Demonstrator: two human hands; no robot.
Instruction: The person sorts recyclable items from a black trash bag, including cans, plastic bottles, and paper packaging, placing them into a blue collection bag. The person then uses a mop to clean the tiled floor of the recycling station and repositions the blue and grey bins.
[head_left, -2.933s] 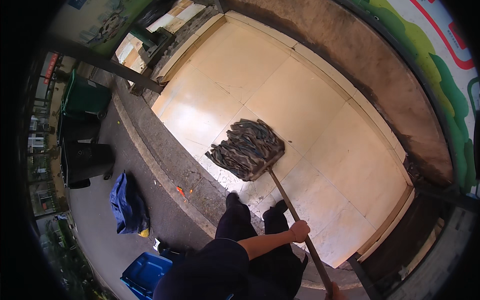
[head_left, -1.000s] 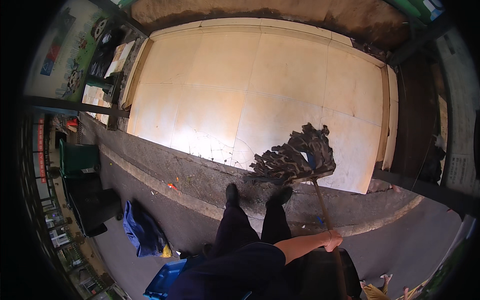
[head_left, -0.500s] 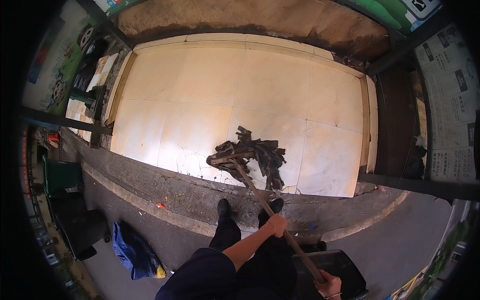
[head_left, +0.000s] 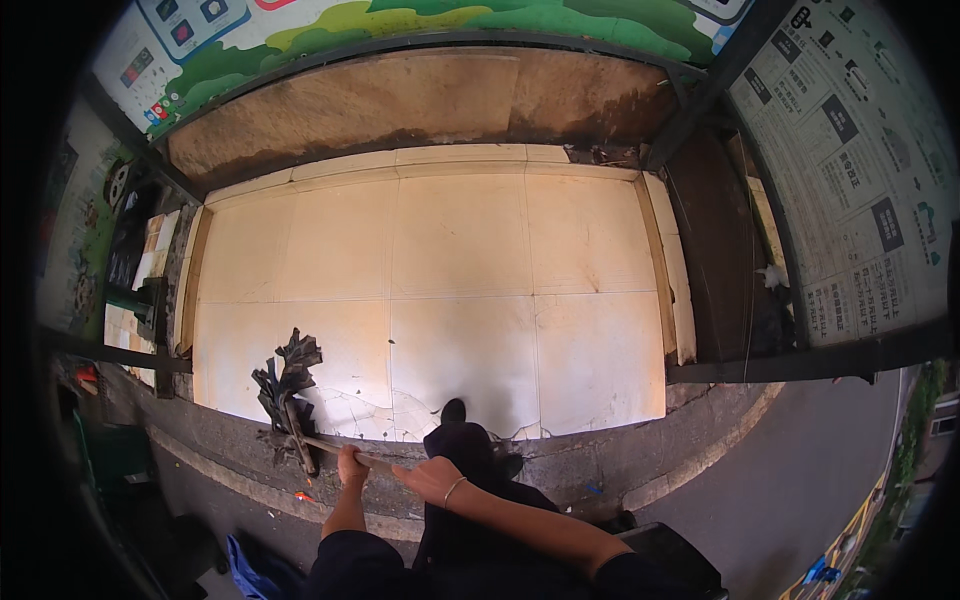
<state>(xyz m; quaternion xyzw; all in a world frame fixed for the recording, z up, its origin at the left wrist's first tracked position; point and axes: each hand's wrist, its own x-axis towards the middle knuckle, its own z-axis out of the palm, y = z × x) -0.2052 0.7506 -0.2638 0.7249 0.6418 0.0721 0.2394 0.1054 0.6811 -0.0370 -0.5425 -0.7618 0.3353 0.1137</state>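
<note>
A mop with dark, ragged cloth strips (head_left: 290, 372) is at the lower left of the pale tiled platform (head_left: 460, 240). Its strips lie over the platform's front edge, and its crossbar (head_left: 300, 436) reaches past that edge onto the rough pavement. The wooden handle runs right from the crossbar into both my hands. My left hand (head_left: 350, 466), nearer the mop head, is wrapped round the handle. Close to its right, my right hand (head_left: 433, 481), with a thin bracelet at the wrist, is also closed on the handle; its far end is hidden.
Low tiled ledges (head_left: 681, 270) border the platform's sides and back, below stained brown boards (head_left: 400, 105). Metal posts and printed panels (head_left: 850, 190) stand around it. One shoe (head_left: 453, 411) is on the tiles. Dark bins (head_left: 665, 560) and a blue bag (head_left: 250, 575) stand behind on the pavement.
The mop head has swung from the platform's front middle to its left front corner. My hands have moved left and closer together on the handle. One foot has stepped onto the tiles.
</note>
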